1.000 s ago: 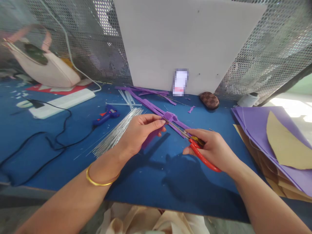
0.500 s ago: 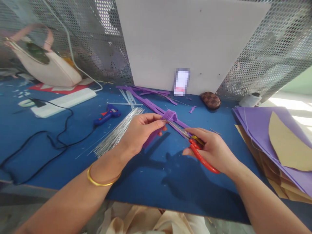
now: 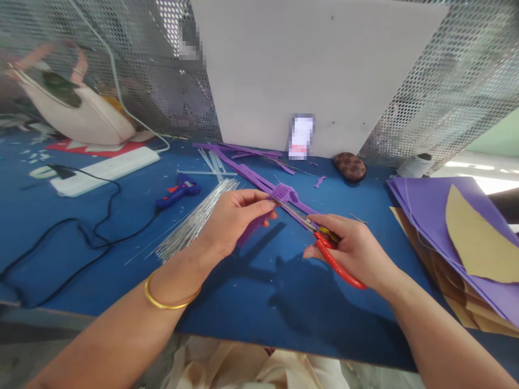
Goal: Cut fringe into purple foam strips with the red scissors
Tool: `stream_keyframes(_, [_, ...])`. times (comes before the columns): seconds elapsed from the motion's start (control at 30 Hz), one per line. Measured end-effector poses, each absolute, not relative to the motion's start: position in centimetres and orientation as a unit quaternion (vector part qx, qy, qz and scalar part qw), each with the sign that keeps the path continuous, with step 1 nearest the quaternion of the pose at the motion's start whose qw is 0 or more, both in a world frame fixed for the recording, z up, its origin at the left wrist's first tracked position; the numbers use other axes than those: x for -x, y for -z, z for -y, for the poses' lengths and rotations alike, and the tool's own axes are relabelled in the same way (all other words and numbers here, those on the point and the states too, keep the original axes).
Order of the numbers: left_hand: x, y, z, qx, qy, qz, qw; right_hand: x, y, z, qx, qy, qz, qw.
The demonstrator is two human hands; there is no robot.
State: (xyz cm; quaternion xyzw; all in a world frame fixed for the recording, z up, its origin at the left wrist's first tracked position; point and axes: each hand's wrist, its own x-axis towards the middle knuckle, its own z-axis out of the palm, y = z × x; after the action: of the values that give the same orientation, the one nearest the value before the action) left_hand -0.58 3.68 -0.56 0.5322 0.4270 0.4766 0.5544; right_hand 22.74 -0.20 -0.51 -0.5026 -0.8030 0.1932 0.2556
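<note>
My left hand (image 3: 239, 219) pinches a purple felt-like strip (image 3: 284, 193) between thumb and fingers; one end hangs below the hand and the other curls over at the fingertips. In my right hand (image 3: 351, 240) are red-handled scissors (image 3: 334, 262), their blades pointing left and lying against the strip by my left fingertips. Whether the blades are fully closed is hard to make out. Behind both hands, more purple strips (image 3: 247, 172) lie across the blue table. A bundle of thin metal wires (image 3: 198, 219) rests just left of my left hand.
Left of the wires lie a blue glue gun (image 3: 178, 192) with its black cord, a white power strip (image 3: 107, 170) and a pale handbag (image 3: 81, 111). A phone (image 3: 301, 138) leans on the white board, beside a checkered pouch (image 3: 350, 166). Purple sheets (image 3: 433, 202) are stacked at right.
The hands, strip and scissors hold almost the same place. A dark shape has appeared at the right edge, above the purple sheets.
</note>
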Motion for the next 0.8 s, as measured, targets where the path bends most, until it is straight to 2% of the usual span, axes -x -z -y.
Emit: stream_keyframes(0.8, [0.61,0.44,-3.74,-0.505,-0.474,-0.433,0.577,-22.73,-0.06,0.02,0.501,-0.208,0.805,0.241])
